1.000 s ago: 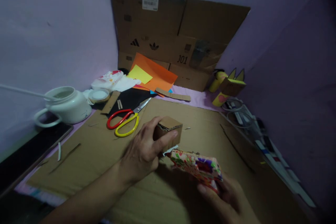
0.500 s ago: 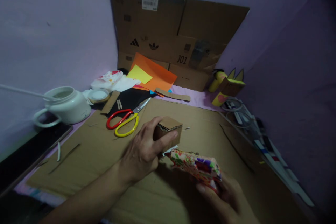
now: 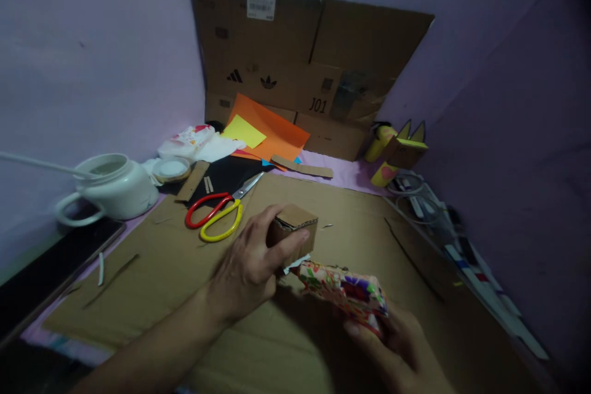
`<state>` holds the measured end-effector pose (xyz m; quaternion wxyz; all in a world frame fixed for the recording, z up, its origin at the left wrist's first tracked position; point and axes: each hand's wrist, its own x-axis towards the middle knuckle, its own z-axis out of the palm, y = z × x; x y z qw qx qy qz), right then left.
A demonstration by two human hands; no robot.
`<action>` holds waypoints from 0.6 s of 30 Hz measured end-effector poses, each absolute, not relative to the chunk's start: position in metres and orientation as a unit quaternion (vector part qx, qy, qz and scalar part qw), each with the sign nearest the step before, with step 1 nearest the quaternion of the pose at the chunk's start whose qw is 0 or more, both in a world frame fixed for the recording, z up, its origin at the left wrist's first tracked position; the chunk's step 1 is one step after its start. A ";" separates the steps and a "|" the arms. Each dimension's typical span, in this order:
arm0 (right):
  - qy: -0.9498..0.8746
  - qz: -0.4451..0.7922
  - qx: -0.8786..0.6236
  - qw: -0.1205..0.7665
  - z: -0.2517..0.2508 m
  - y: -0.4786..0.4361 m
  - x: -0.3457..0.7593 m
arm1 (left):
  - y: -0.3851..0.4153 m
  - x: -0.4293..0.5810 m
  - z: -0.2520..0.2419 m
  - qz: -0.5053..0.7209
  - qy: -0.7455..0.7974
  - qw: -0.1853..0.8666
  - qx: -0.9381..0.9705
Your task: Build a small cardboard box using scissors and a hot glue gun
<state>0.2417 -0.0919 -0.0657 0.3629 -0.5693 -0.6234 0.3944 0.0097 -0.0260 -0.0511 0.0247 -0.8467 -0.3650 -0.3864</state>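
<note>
My left hand [image 3: 252, 261] is closed around a small brown cardboard box [image 3: 298, 217], its thumb along the near side and its fingers behind. The box's corrugated edge faces me. In my right hand [image 3: 399, 345] is a flower-patterned glue gun [image 3: 339, 286], its front end pointing left at the box's lower edge. A pale scrap [image 3: 298, 263] shows where the tip and the box meet; I cannot tell whether they touch. Beyond my left hand lie scissors [image 3: 238, 195] with one red and one yellow handle.
A cardboard sheet [image 3: 351, 215] covers the work surface. At the left stands a white pot [image 3: 127, 188] with a stick in it. Orange paper [image 3: 277, 132] and a cardboard strip [image 3: 302, 167] lie at the back. A yellow and brown cardboard figure [image 3: 385, 173] stands back right, near cables.
The view has shifted very slightly. Both hands keep their hold on the box and the glue gun, with hardly any movement between them.
</note>
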 end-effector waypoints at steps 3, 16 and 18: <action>-0.611 0.374 -0.576 0.393 -0.064 -0.093 0.236 | -0.026 0.009 -0.051 -0.391 -0.364 0.031 -0.845; -0.647 0.412 -0.529 0.362 -0.056 -0.083 0.244 | -0.026 0.008 -0.049 -0.396 -0.369 0.038 -0.840; -0.635 0.420 -0.527 0.376 -0.055 -0.083 0.242 | -0.025 0.008 -0.050 -0.394 -0.369 0.037 -0.841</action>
